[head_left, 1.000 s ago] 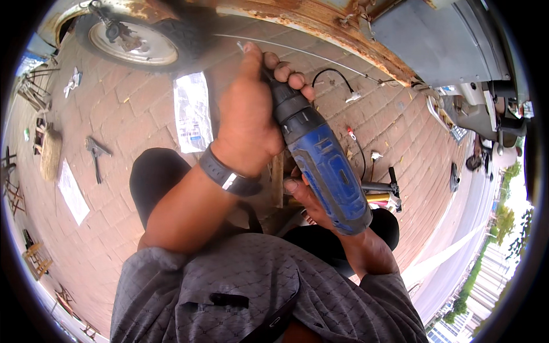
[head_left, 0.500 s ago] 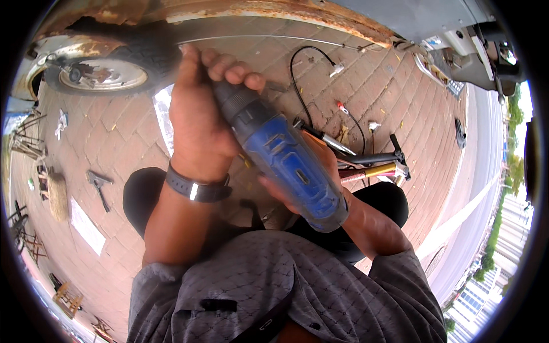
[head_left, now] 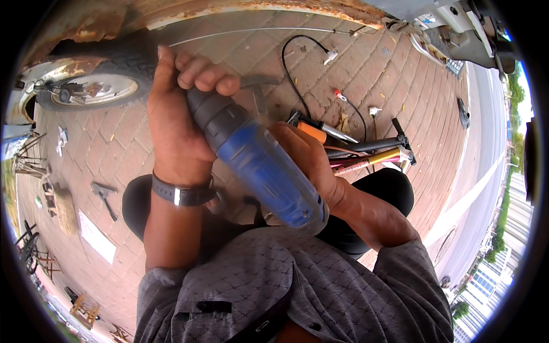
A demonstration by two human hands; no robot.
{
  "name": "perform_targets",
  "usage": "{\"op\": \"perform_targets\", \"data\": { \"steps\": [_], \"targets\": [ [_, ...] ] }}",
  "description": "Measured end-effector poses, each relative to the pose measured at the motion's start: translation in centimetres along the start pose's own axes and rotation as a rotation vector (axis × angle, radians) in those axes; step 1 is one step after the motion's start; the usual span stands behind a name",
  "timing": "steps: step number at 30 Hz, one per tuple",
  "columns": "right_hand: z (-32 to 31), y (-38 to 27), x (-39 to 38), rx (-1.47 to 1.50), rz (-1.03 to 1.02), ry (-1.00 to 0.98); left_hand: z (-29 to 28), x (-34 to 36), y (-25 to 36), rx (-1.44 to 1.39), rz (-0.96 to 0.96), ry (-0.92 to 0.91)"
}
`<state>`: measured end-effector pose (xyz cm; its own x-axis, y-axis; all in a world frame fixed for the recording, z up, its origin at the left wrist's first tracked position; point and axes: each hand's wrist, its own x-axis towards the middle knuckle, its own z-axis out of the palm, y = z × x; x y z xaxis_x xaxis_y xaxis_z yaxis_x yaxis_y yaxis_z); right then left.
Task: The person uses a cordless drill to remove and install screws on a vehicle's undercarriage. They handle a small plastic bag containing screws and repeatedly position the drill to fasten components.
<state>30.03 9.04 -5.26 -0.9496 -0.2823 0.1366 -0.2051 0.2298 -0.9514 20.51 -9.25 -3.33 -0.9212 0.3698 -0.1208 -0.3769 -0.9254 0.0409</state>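
Observation:
A blue and black cordless drill (head_left: 266,171) is held slantwise in front of my chest, its black front end toward the upper left. My left hand (head_left: 183,111), with a dark watch on its wrist, is closed round that front end. The fingers curl over the top, and the thumb points away from me. My right hand (head_left: 306,157) grips the drill from the right side, behind the body; its fingertips are partly hidden. The drill's handle and tip do not show clearly, and the tool is smeared by motion. Beyond it lies a blurred dark T-shaped tool (head_left: 260,86).
Rusty vehicle bodywork (head_left: 257,8) spans the far edge, with a wheel (head_left: 97,88) at far left. A black cable (head_left: 289,63), an orange-handled tool (head_left: 309,130) and a black T-handled tube (head_left: 372,146) lie right. A grey tool (head_left: 104,197) and white sheet (head_left: 97,237) lie left.
Both hands and the drill have shifted left, the grip on it kept. The dark T-shaped tool shows more fully now. The whole view has moved slightly.

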Motion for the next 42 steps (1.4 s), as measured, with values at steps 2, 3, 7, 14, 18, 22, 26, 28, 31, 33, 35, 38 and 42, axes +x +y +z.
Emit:
{"op": "perform_targets", "data": {
  "steps": [2, 3, 7, 14, 18, 22, 26, 28, 31, 33, 35, 38, 42],
  "targets": [
    [-0.2, 0.6, 0.4, -0.186, -0.194, 0.011, 0.0, 0.0, 0.1, 0.021, -0.004, -0.007],
    [-0.2, 0.7, 0.4, -0.174, -0.192, 0.008, 0.0, 0.0, 0.2, 0.025, -0.006, -0.005],
    [-0.2, 1.0, 0.3, -0.107, -0.168, 0.014, 0.0, 0.0, 0.4, 0.063, -0.002, 0.029],
    [0.7, 1.9, 0.1, -0.156, -0.11, -0.051, 0.1, 0.0, 0.8, 0.25, 0.081, 0.211],
    [-0.2, 2.5, 0.5, -0.457, -0.089, -0.196, -1.6, -0.4, 1.9, 0.433, 0.192, 0.347],
    [-1.3, 3.0, 2.2, -0.381, 0.255, -0.312, -5.0, -0.5, 2.8, 0.656, 0.346, 0.545],
    [1.2, 3.2, 3.0, 0.059, 0.489, -0.274, -8.8, -0.6, 3.2, 0.769, 0.39, 0.705],
    [3.9, 3.9, 3.3, -0.244, 0.405, -0.319, -10.4, -1.0, 3.5, 0.803, 0.397, 0.759],
    [7.8, 6.0, 4.0, -0.342, 0.485, -0.445, -12.9, -1.6, 4.4, 0.719, 0.349, 0.811],
    [9.9, 7.5, 3.8, -0.399, 0.45, -0.398, -14.5, -1.8, 5.1, 0.673, 0.327, 0.88],
    [11.6, 8.9, 3.4, -0.475, 0.424, -0.364, -15.9, -2.3, 5.9, 0.636, 0.313, 0.898],
    [13.0, 10.6, 2.8, -0.568, 0.38, -0.356, -17.5, -3.5, 7.0, 0.578, 0.256, 0.952],
    [13.0, 11.8, 2.1, -0.631, 0.37, -0.442, -18.1, -5.4, 8.9, 0.698, 0.228, 1.136]
  ]
}}
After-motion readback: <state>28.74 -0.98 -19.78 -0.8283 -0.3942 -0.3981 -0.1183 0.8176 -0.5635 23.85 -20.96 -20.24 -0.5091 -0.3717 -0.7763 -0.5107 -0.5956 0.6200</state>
